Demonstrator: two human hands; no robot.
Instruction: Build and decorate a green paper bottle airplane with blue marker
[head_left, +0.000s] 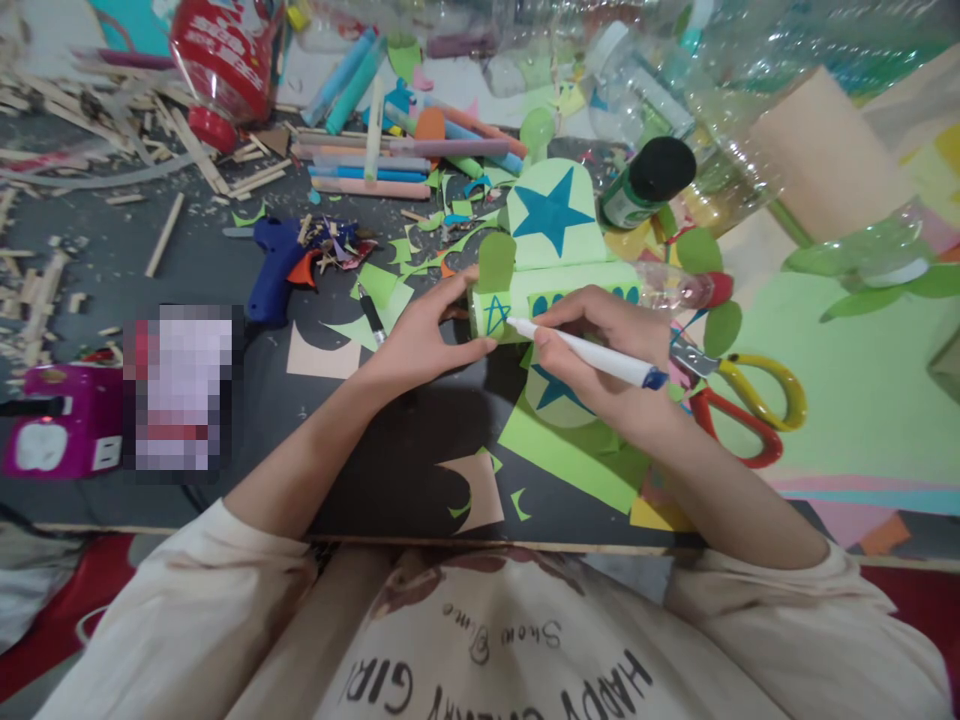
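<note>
A plastic bottle covered in light green paper (577, 278) lies on the table, with wing-like paper flaps that carry blue stars. My left hand (420, 335) grips its left end between thumb and fingers. In my right hand (607, 335) is a white marker (592, 355) with a blue end, its tip touching the green paper at a blue star outline (496, 316). Blue dots run along the bottle's side, partly hidden by my right fingers. Its clear neck and red cap (720, 289) point right. Under the lower flap lies a green paper sheet (577, 460).
Scissors (757, 400) with yellow and red handles lie beside my right wrist. A blue glue gun (271, 265), a purple box (64, 422) and wooden sticks (165, 235) are at left. Behind are markers (375, 180), a black-capped bottle (649, 185) and clear plastic bottles (645, 85). Paper scraps surround the work.
</note>
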